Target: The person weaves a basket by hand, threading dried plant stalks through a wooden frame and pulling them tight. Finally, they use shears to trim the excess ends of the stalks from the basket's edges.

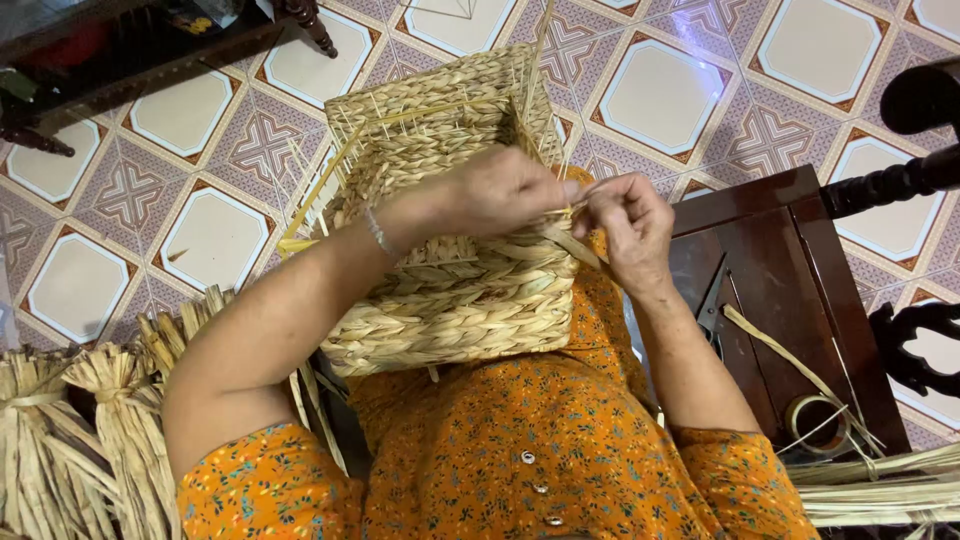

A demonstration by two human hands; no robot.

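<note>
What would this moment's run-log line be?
left hand: pinching straw strand | right hand: pinching same strand | woven basket: on lap | scissors: on stool

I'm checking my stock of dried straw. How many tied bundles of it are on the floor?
2 show clearly: one bundle at the left edge, another bundle just right of it. More may be hidden behind the left arm.

A tiled floor (700, 90) with cream octagons set in patterned grey-pink borders fills the room. A dark wooden stool (790, 290) stands at the right, beside carved dark chair parts (915, 345). Another dark wooden piece of furniture (150, 50) sits at upper left. Light is even.
</note>
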